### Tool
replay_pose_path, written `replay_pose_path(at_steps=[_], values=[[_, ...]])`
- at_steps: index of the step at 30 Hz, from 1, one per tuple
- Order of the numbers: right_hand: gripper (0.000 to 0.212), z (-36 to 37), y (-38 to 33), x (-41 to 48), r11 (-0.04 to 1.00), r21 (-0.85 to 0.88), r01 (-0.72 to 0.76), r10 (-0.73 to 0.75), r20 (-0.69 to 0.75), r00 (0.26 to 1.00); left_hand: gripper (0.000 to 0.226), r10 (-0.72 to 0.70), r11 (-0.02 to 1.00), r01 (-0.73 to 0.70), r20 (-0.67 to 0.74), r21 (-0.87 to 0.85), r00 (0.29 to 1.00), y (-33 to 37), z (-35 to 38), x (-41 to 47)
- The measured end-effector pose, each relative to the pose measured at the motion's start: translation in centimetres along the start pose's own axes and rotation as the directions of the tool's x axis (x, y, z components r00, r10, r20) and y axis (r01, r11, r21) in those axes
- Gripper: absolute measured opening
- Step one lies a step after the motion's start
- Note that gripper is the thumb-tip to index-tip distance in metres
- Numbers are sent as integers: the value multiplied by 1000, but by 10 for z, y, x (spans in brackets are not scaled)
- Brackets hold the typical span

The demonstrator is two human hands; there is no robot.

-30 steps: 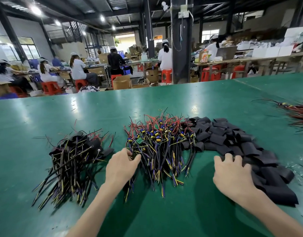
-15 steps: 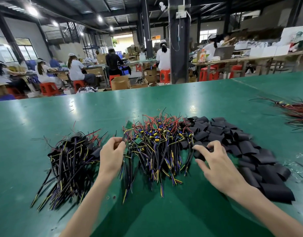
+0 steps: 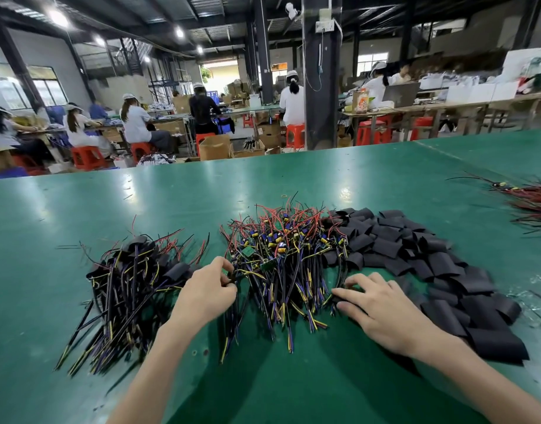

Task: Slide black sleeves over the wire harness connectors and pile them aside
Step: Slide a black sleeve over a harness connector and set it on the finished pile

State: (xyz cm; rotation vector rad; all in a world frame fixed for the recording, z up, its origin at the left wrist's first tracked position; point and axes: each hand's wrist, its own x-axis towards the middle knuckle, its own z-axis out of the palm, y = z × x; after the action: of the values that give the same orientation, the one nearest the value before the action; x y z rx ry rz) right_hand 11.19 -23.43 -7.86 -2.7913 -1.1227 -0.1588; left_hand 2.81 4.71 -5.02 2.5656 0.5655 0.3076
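Observation:
On the green table (image 3: 263, 185), a middle pile of bare wire harnesses (image 3: 290, 255) has red, yellow and blue leads and small green boards. To its right spreads a heap of flat black sleeves (image 3: 415, 249). At the left lies a pile of sleeved harnesses (image 3: 131, 286). My left hand (image 3: 208, 289) pinches one harness at the middle pile's left edge. Between the harnesses and the sleeve heap, my right hand (image 3: 382, 307) is curled, pinching a dark sleeve (image 3: 336, 298) between thumb and fingers; that spot is blurred.
Another bundle of red and black wires (image 3: 532, 200) lies at the table's far right edge. Beyond the table's far edge are a dark column (image 3: 321, 87), red stools, cardboard boxes and several seated workers at other benches.
My left hand closed on a harness at the middle pile's left edge. My right hand left the sleeve heap and drew back toward the harnesses, fingers curling.

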Motion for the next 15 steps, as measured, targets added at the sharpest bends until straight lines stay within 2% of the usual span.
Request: replay_pose_path(at_steps=[6,9,11,15], values=[[54,3,8,2,996,63,71,-81,174,982,41,227,973,-231,-161,-4,961,5,19,-2],[52,5,10,1,995,6,95,-95,153,984,48,249,968,-238,-166,84,954,14,36,-4],[49,5,11,0,995,-33,98,-93,118,989,44,271,960,-250,-190,125,944,16,42,-5],[47,2,10,-1,989,-128,77,-69,61,996,22,262,959,-282,-280,-32,924,15,38,-4]])
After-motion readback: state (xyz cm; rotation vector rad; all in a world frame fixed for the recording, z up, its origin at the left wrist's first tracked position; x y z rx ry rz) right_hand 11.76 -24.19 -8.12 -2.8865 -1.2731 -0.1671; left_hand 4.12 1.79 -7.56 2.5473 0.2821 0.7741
